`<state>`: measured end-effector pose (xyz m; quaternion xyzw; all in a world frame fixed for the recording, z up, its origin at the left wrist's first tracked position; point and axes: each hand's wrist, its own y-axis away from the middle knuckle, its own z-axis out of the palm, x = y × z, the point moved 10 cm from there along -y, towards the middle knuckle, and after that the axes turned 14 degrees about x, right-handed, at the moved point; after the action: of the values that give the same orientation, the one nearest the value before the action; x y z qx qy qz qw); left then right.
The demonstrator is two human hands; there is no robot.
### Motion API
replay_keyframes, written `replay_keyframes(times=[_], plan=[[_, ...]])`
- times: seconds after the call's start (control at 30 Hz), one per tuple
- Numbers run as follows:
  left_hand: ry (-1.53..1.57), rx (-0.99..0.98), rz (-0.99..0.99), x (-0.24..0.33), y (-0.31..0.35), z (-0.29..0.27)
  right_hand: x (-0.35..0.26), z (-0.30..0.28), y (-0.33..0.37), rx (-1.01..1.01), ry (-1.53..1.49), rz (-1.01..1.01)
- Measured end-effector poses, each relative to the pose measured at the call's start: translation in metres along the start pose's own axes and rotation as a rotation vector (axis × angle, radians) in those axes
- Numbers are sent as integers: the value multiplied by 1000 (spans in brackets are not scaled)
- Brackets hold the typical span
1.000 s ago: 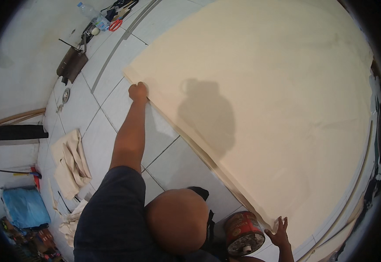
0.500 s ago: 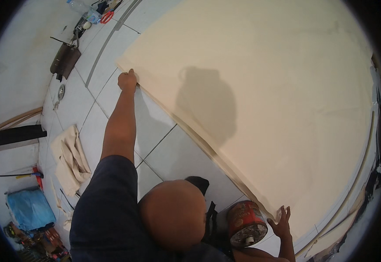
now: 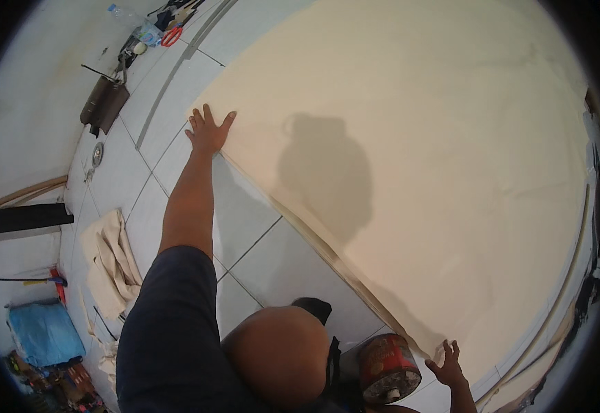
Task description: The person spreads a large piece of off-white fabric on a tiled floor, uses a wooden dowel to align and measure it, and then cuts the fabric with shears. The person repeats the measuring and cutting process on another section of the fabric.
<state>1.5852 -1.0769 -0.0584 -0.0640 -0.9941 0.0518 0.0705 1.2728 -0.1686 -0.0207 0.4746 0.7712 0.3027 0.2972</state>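
A large cream cloth sheet lies spread over the tiled floor, its near edge running slantwise from upper left to lower right. My left hand rests flat at the sheet's left corner, fingers spread. Down at the lower right, my right hand touches the near edge with its fingers apart. Close beside that hand stands a red and dark round can with a pale knob at its end. My bent knee shows between my arms.
A long grey strip lies on the floor at upper left. Near it are red-handled scissors, a plastic bottle and a brown leather-like piece. Crumpled cream cloth and a blue bundle lie at left.
My left hand has gone from a closed grip on the sheet's corner to flat with fingers spread. My right hand stays by the near edge, slightly lower in view.
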Motion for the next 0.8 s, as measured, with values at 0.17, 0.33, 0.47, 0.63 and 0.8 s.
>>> replay_keyframes(times=[0.17, 0.33, 0.47, 0.63, 0.8], plan=[[-12, -30, 11, 3, 0, 2, 0, 5, 9, 115, -53, -52], [-243, -83, 49, 17, -16, 2, 27, 16, 3, 252, 30, -150], [-96, 264, 464, 91, 18, -29, 16, -4, -2, 292, -41, -127], [343, 18, 1147, 238, 295, -44, 11, -11, 27, 407, 117, -54], [263, -230, 1266, 261, 409, -41, 59, 1, 49, 585, 113, -16]])
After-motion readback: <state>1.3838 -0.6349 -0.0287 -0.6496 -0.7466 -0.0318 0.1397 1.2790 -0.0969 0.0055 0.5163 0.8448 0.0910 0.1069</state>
